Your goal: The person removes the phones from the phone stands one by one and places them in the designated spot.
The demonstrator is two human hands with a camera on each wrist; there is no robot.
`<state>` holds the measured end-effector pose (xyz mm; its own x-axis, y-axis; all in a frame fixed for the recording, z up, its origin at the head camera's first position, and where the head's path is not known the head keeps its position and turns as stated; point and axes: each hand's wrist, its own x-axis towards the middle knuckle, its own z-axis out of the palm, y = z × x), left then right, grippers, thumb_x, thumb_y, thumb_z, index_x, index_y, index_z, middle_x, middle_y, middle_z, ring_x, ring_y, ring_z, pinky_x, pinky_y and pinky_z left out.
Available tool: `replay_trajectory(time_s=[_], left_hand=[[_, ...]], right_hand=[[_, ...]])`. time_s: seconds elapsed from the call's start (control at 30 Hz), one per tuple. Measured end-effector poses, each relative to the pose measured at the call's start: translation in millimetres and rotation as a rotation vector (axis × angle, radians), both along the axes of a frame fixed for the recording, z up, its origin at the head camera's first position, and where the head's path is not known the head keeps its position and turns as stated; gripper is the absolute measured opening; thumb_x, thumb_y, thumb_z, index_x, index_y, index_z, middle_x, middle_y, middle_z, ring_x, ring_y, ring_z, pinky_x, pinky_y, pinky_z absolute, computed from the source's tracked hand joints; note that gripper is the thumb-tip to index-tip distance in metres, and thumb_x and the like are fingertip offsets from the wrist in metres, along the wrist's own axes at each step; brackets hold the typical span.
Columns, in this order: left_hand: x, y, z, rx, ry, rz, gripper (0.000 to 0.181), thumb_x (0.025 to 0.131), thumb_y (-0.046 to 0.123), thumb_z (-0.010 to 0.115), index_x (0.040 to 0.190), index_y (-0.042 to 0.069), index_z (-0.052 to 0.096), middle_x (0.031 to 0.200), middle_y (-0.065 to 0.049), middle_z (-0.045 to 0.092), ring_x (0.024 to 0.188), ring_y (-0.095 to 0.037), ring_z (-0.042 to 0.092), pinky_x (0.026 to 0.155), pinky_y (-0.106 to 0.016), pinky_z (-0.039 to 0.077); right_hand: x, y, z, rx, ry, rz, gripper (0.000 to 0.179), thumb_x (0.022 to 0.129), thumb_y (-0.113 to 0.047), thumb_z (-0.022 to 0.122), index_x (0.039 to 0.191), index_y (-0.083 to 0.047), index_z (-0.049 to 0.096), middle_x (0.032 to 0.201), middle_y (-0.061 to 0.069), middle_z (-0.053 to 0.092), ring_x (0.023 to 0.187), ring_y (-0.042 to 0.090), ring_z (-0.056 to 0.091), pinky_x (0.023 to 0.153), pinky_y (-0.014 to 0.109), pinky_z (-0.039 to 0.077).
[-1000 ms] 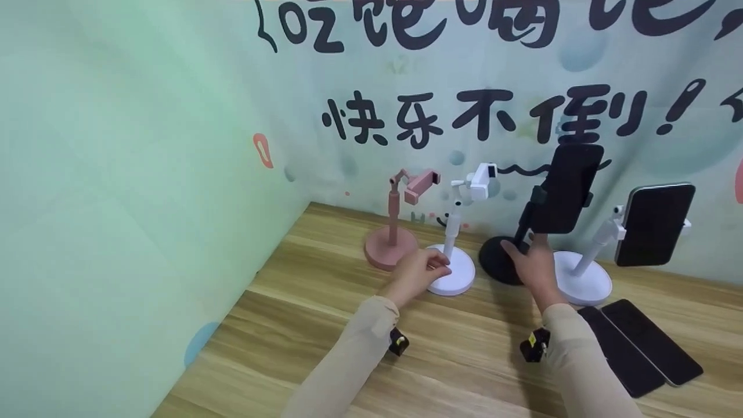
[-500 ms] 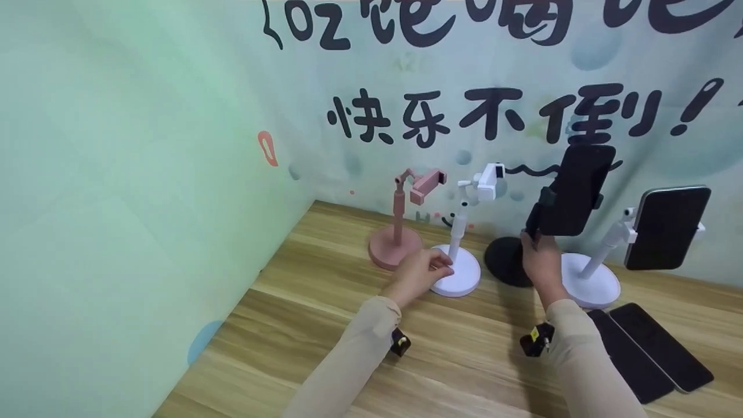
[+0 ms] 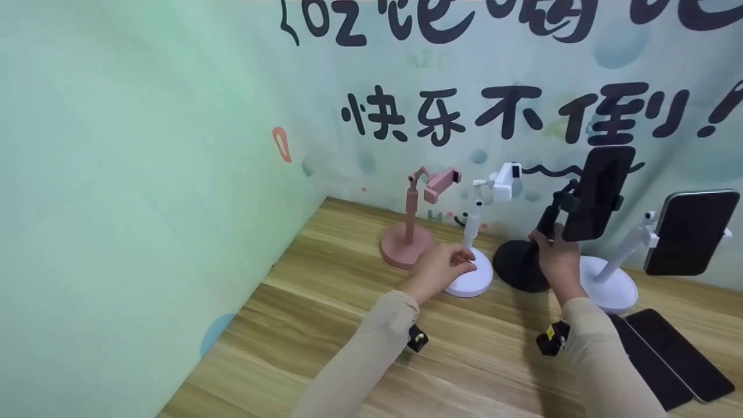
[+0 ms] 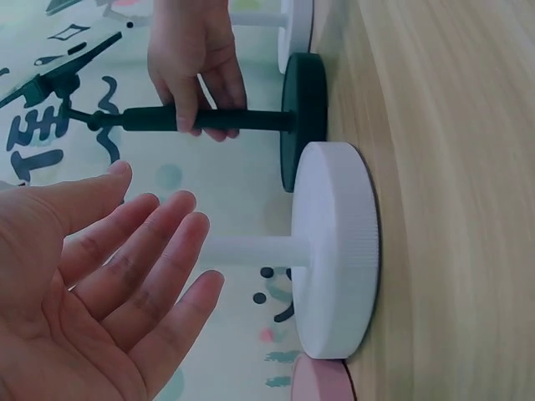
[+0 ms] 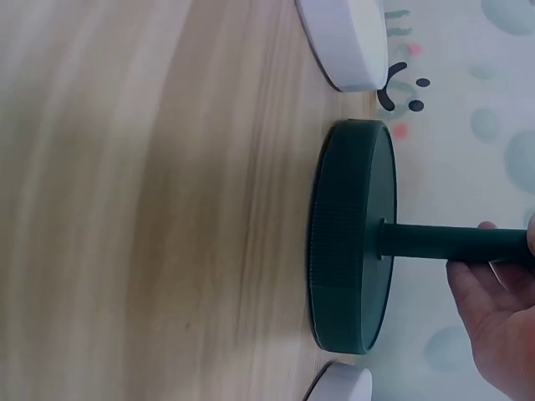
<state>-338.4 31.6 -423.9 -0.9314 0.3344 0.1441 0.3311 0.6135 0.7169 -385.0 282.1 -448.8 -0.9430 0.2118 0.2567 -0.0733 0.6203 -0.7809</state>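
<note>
My right hand holds the pole of a black phone stand, with the fingers and thumb round it above the base. A dark phone sits in that stand's clamp. In the right wrist view the stand's round base rests on the table, its pole running into the right hand. My left hand hovers over the base of a white phone stand with a bare clamp. In the left wrist view the left hand shows its palm, fingers loosely extended, overlapping the white pole.
At the left stands a pink phone stand. Another white phone stand at the right bears a phone. Two dark phone-like slabs lie side by side on the wooden table. A printed backdrop hangs behind.
The right hand's thumb and fingers, spread at the black stand's pole a second ago, have closed round it. The left hand stays by the white stand. The head view has turned slightly left.
</note>
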Motion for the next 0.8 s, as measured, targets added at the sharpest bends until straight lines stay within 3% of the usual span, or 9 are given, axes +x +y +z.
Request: replay_trajectory(time_s=[0.17,0.33,0.43,0.53,0.67,0.8], left_hand=[[5.8,0.2,6.2,-0.018,0.004,-0.004,0.022,0.094,0.026,0.07,0.112,0.014,0.072,0.109,0.001,0.076,0.103,-0.011,0.07,0.091,-0.02,0.052],[10.1,-3.4,9.2,-0.012,0.021,-0.019,0.021,0.095,0.025,0.069,0.112,0.014,0.072,0.11,0.001,0.076,0.104,-0.012,0.07,0.091,-0.02,0.052],[11.9,-3.7,9.8,-0.005,0.03,-0.029,0.021,0.094,0.024,0.069,0.112,0.013,0.072,0.11,0.0,0.076,0.103,-0.013,0.07,0.09,-0.02,0.052],[13.8,-3.4,10.2,0.003,0.038,-0.035,0.02,0.094,0.024,0.07,0.111,0.013,0.072,0.109,-0.001,0.077,0.102,-0.012,0.071,0.089,-0.019,0.053],[17.3,-2.5,10.9,0.014,0.041,-0.042,0.02,0.094,0.024,0.07,0.11,0.013,0.072,0.107,0.0,0.077,0.1,-0.011,0.071,0.087,-0.018,0.052],[21.5,-1.3,11.5,0.025,0.05,-0.046,0.02,0.094,0.024,0.07,0.11,0.013,0.072,0.106,0.0,0.077,0.1,-0.011,0.071,0.086,-0.018,0.052]], right_hand=[[16.0,3,2.9,0.036,0.024,0.034,0.031,0.104,-0.025,0.052,0.117,0.004,0.056,0.117,0.027,0.068,0.119,0.039,0.062,0.102,0.046,0.044],[38.5,9,6.9,0.072,-0.003,0.076,0.038,0.105,-0.032,0.049,0.121,0.001,0.055,0.119,0.024,0.07,0.119,0.034,0.062,0.089,0.018,0.044],[52.4,12,9.1,0.098,-0.011,0.138,0.041,0.106,-0.036,0.047,0.123,0.0,0.055,0.12,0.022,0.07,0.119,0.032,0.062,0.085,0.009,0.043],[66.1,12,11.1,0.103,-0.003,0.198,0.04,0.105,-0.036,0.047,0.122,-0.001,0.057,0.119,0.021,0.07,0.11,0.014,0.064,0.083,0.006,0.044],[84.0,7,11.7,0.116,0.032,0.238,0.034,0.104,-0.032,0.051,0.117,-0.002,0.06,0.114,0.018,0.072,0.095,-0.018,0.053,0.081,0.0,0.04],[96.9,1,11.3,0.132,0.064,0.256,0.026,0.104,-0.027,0.053,0.113,-0.004,0.062,0.108,0.014,0.074,0.092,-0.02,0.052,0.083,0.0,0.037]])
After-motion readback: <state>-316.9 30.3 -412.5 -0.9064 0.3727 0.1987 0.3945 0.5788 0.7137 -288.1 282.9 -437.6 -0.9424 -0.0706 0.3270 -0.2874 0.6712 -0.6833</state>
